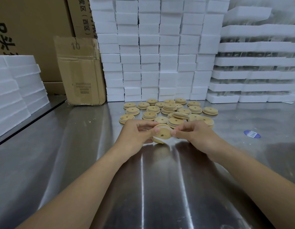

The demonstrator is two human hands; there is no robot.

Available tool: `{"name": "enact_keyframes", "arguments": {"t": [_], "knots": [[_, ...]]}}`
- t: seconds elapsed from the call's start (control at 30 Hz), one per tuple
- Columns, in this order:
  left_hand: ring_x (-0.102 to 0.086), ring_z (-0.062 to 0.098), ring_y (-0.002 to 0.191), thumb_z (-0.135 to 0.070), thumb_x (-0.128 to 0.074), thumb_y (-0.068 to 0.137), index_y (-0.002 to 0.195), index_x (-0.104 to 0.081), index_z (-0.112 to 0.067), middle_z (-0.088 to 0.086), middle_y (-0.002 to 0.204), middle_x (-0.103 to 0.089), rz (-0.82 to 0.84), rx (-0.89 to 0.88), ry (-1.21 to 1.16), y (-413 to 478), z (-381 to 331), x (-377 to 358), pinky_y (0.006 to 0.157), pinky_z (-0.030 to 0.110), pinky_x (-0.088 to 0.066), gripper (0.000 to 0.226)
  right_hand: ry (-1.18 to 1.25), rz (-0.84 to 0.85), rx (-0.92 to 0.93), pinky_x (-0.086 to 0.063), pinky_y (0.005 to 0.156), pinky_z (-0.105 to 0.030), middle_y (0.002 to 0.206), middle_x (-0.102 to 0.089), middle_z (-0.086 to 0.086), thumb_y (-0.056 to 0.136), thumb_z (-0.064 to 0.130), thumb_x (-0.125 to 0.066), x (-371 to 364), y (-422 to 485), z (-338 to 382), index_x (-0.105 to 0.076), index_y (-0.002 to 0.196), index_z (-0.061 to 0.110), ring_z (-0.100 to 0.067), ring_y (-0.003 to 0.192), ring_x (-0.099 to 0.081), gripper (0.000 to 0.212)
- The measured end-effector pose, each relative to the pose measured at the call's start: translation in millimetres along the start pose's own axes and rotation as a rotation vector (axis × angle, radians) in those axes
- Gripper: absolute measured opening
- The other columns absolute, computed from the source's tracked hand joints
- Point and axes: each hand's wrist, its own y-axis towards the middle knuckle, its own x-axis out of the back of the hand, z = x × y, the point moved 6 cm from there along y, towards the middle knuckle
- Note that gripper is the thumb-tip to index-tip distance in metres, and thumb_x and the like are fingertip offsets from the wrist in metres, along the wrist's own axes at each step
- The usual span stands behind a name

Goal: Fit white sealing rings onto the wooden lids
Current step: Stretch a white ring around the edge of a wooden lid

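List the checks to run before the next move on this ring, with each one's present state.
1. Left hand has a grip on the lid: ok.
2. Right hand pinches the ring: ok.
3. Ring seated all round the lid: not ok; it hangs loose at the lower edge.
4. Ring free of twists: cannot tell.
5. Lid's hole unblocked: ok.
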Motion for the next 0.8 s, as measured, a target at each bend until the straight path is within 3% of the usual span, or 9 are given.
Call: {"name": "enact_keyframes", "arguments": {"t": [0.07,0.17,0.3,0.4,0.53,0.8], "knots": [[-0.080,0.025,0.093,-0.010,-0.080,0.093,0.112,-0.082,-0.011,0.009,0.100,-0.083,-0.017,0.024,-0.064,-1,0,0,0.079,0.035,-0.067,0.019,-0.004,0.010,0.009,-0.042,0.073,-0.024,0.075,-0.073,-0.002,0.090,0.035,-0.082,-1,-2,3,-0.082,0.085,0.019,-0.002,0.069,-0.057,0.016],[-0.079,0.020,0.098,-0.013,-0.078,0.096,0.113,-0.080,-0.011,0.013,0.105,-0.081,-0.045,0.054,-0.171,-3,0,-1,0.080,0.036,-0.067,0.018,0.094,0.014,0.037,-0.051,0.079,-0.030,0.094,-0.077,-0.015,0.093,0.027,-0.078,-4,-3,10,-0.078,0.092,0.008,-0.010,0.083,-0.065,0.019],[-0.076,0.024,0.105,-0.009,-0.069,0.102,0.119,-0.073,-0.008,0.020,0.113,-0.077,-0.058,0.099,-0.234,-3,1,-5,0.082,0.041,-0.067,0.017,0.199,-0.056,0.092,-0.052,0.066,-0.019,0.094,-0.077,-0.023,0.092,0.008,-0.078,-6,-5,20,-0.071,0.091,0.007,-0.013,0.078,-0.069,0.007],[-0.076,0.016,0.092,-0.007,-0.065,0.103,0.117,-0.074,-0.014,0.016,0.110,-0.079,-0.007,0.091,-0.159,-4,-1,-11,0.079,0.033,-0.066,0.018,0.178,-0.096,0.177,-0.050,0.063,-0.013,0.085,-0.073,-0.011,0.092,0.001,-0.075,-7,-7,25,-0.071,0.089,0.007,-0.007,0.072,-0.065,0.008],[-0.076,0.013,0.089,-0.023,-0.074,0.100,0.113,-0.081,-0.020,0.009,0.104,-0.081,0.037,0.005,-0.063,-7,-4,-19,0.076,0.027,-0.063,0.016,0.116,-0.052,0.291,-0.050,0.067,-0.014,0.077,-0.073,0.005,0.094,0.004,-0.074,-13,-11,30,-0.072,0.090,0.004,-0.004,0.071,-0.068,0.004],[-0.080,0.021,0.098,-0.017,-0.077,0.097,0.117,-0.081,-0.011,0.008,0.103,-0.083,0.062,0.040,-0.130,-8,-4,-19,0.078,0.031,-0.066,0.021,0.017,-0.077,0.308,-0.056,0.079,-0.023,0.086,-0.079,0.005,0.093,0.012,-0.077,-13,-10,29,-0.076,0.086,0.014,-0.015,0.084,-0.075,0.008]]}}
